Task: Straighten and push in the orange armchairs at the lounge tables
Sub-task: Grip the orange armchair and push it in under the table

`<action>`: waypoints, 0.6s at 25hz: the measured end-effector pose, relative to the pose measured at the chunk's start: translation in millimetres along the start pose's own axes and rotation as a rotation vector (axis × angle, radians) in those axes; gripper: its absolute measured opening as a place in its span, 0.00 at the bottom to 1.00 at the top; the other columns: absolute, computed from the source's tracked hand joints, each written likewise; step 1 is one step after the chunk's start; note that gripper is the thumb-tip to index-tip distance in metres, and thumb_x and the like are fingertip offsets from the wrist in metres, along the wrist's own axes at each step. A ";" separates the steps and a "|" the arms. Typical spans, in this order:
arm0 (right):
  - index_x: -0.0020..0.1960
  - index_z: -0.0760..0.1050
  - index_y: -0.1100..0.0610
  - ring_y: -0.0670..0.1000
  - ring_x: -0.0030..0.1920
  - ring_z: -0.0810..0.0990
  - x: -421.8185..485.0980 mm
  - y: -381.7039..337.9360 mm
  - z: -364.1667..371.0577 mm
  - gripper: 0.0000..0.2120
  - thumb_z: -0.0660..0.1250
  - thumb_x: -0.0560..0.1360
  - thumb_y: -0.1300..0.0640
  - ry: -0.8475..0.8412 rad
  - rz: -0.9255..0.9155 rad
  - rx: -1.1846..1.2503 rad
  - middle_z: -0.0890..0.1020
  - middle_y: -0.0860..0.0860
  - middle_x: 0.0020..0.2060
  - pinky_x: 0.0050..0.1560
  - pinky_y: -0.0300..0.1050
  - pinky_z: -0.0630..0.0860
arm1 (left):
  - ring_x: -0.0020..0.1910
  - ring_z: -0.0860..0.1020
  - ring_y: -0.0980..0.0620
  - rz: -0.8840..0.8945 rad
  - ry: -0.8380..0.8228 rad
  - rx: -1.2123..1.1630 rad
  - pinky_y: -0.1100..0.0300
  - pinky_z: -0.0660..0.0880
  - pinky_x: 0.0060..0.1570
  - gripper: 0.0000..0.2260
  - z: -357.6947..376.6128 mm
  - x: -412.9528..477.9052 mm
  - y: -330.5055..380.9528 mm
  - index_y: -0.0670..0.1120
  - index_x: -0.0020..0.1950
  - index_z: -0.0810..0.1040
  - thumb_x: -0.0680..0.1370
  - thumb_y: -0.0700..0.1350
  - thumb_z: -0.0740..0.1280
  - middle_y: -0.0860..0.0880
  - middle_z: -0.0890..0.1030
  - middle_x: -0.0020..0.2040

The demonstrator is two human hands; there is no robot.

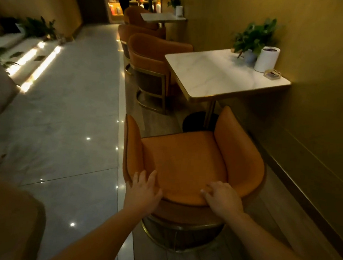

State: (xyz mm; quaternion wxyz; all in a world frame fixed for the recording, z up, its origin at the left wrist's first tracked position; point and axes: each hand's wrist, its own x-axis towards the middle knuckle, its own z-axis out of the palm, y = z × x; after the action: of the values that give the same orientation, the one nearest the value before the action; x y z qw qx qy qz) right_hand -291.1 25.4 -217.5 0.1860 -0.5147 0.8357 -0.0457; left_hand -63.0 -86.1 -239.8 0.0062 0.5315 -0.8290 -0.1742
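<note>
An orange armchair [186,162] with a gold metal base stands right in front of me, its seat facing a white marble lounge table [219,76]. The chair's front edge sits short of the table, angled slightly left. My left hand [142,189] lies over the left part of the curved backrest, fingers curled onto its top. My right hand [223,196] grips the backrest top further right. A second orange armchair [152,53] stands at the table's far side, and more orange armchairs [140,26] wait at a farther table [163,17].
The olive wall [324,101] with a dark baseboard runs close along the right. On the table stand a potted plant [253,39], a white cylinder [267,59] and a small tray [272,73]. The tiled walkway [65,99] lies to the left, planters beyond.
</note>
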 end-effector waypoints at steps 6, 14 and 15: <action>0.40 0.78 0.48 0.45 0.36 0.77 18.1 -5.6 26.7 0.26 0.49 0.80 0.35 0.087 0.077 -0.139 0.79 0.44 0.34 0.48 0.49 0.78 | 0.78 0.53 0.42 -0.011 -0.125 -0.064 0.32 0.49 0.74 0.30 43.5 58.4 -36.2 0.56 0.78 0.54 0.79 0.67 0.51 0.47 0.60 0.79; 0.36 0.78 0.52 0.48 0.31 0.78 14.4 -1.6 31.9 0.27 0.51 0.81 0.39 0.121 0.059 -0.147 0.79 0.50 0.30 0.41 0.47 0.79 | 0.78 0.54 0.42 0.011 -0.054 -0.050 0.28 0.42 0.72 0.26 56.9 60.8 -38.4 0.59 0.76 0.60 0.79 0.64 0.52 0.50 0.63 0.77; 0.36 0.78 0.52 0.49 0.31 0.79 10.2 -0.8 32.0 0.26 0.51 0.81 0.40 0.116 0.047 -0.137 0.80 0.51 0.31 0.42 0.48 0.79 | 0.78 0.54 0.42 0.011 -0.069 -0.037 0.28 0.42 0.72 0.26 56.4 58.3 -38.5 0.59 0.76 0.60 0.79 0.64 0.51 0.50 0.63 0.77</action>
State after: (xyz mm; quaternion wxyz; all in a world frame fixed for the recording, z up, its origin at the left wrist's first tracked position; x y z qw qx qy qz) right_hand -283.1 19.8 -249.6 0.1026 -0.5031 0.8580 -0.0135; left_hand -65.7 -136.1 -314.3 -0.0116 0.5203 -0.8282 -0.2080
